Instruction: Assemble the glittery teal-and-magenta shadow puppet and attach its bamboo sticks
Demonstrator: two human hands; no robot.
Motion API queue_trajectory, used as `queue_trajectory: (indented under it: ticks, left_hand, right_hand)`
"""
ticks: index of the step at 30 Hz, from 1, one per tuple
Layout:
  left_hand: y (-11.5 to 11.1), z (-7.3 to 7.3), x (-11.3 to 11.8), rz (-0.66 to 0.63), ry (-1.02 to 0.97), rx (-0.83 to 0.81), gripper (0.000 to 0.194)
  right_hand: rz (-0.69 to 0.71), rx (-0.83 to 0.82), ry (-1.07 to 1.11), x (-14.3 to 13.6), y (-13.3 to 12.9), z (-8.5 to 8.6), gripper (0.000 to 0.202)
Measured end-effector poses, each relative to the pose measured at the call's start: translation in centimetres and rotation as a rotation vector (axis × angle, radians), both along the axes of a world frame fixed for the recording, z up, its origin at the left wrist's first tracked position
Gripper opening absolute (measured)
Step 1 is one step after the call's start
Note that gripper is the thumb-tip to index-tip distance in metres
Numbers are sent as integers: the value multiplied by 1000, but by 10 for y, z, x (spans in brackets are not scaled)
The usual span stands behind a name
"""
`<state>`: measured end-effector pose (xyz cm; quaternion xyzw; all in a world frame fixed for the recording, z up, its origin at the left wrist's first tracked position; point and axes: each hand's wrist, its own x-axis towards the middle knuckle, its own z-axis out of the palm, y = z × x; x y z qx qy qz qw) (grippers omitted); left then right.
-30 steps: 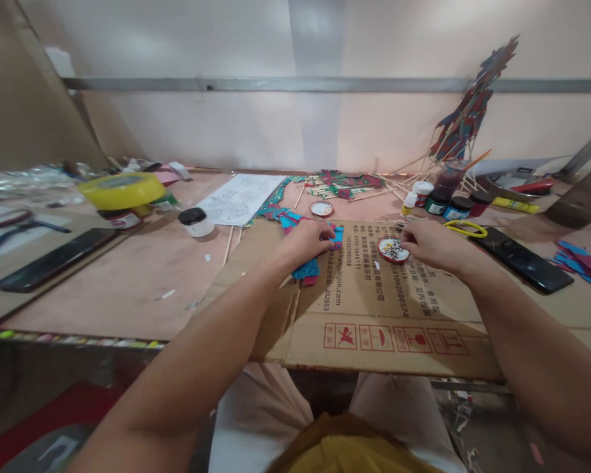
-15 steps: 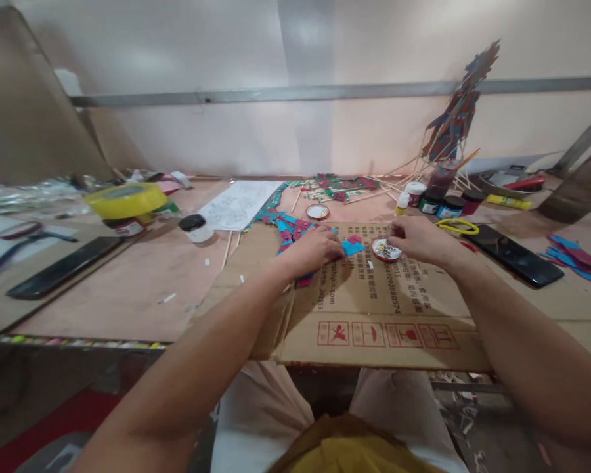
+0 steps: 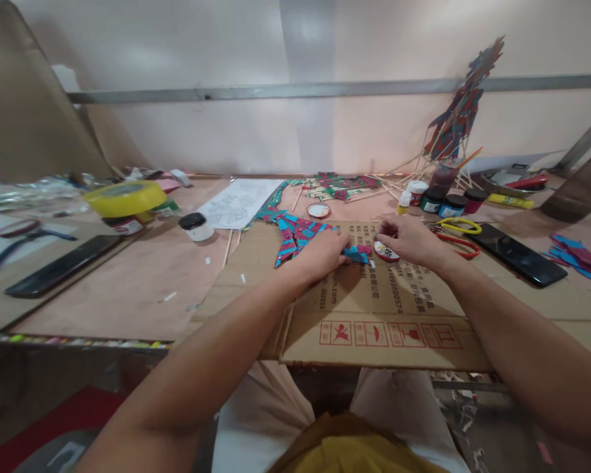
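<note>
My left hand (image 3: pixel 328 252) is closed on a jointed blue-and-magenta painted cutout (image 3: pixel 295 231) lying on the cardboard sheet (image 3: pixel 305 335). The cutout's narrow end (image 3: pixel 358 253) sticks out to the right of my fingers, with a small white scrap by its tip. Over a small round lid (image 3: pixel 386 257) holding tiny silver and yellow metal bits, the fingers of my right hand (image 3: pixel 408 238) are pinched together. Whatever they may hold is too small to make out. Scissors with red and yellow handles (image 3: pixel 458 244) lie just right of that hand.
A phone (image 3: pixel 517 256) and more painted pieces (image 3: pixel 582 261) lie to the right. Paint jars (image 3: pixel 453 206) and a glue bottle (image 3: pixel 403 202) stand behind. Leftward are a white jar (image 3: pixel 197 227), yellow tape (image 3: pixel 125 198) and a drawing (image 3: pixel 242 202). Another painted figure (image 3: pixel 458 98) leans at the back.
My left hand has shifted slightly right, and the cutout's narrow end has turned and moved nearer the lid. My right hand has moved slightly left over the lid, uncovering the scissors.
</note>
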<state>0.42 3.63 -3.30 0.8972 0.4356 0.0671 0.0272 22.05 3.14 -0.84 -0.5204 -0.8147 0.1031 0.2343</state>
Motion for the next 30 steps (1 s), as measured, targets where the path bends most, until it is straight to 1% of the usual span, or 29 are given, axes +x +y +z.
queue_trajectory:
  ticks: [3,6,9,13,15,17,19,21,24,26,30]
  left_hand:
    - [3,1,1,-13,9,-16,20]
    - [9,1,-1,-21,-32,-98,22]
    - [14,0,-4,-23,-95,-196,20]
    - [15,0,-6,-24,-171,-266,20]
    - [15,0,-6,-38,-208,-234,19]
    - [14,-1,-5,-64,-252,-159,20]
    - [14,-1,-4,-86,-307,-104,21]
    - [14,-2,-4,-78,-388,-115,22]
    - [15,-2,-4,-7,-607,-194,21]
    - [15,-1,-5,30,-848,-282,22]
    - [9,7,-3,71,-1378,-528,35]
  right_hand:
    - [-1,-34,50,-2,0,-4,5]
    - [39,-35,55,-6,1,-11,6]
    - [103,-21,6,-11,2,-18,6]
    - [169,22,-107,-19,3,-19,9]
    - [183,36,-148,-21,2,-17,8]
    - [173,6,-146,-23,1,-17,7]
    - [157,-29,-98,-24,-1,-17,6]
    - [139,-26,-27,-24,-1,-17,5]
    - [101,26,81,-24,-2,-14,4]
    - [62,66,178,-24,-2,-11,6]
    - [6,128,427,-25,-5,-4,11]
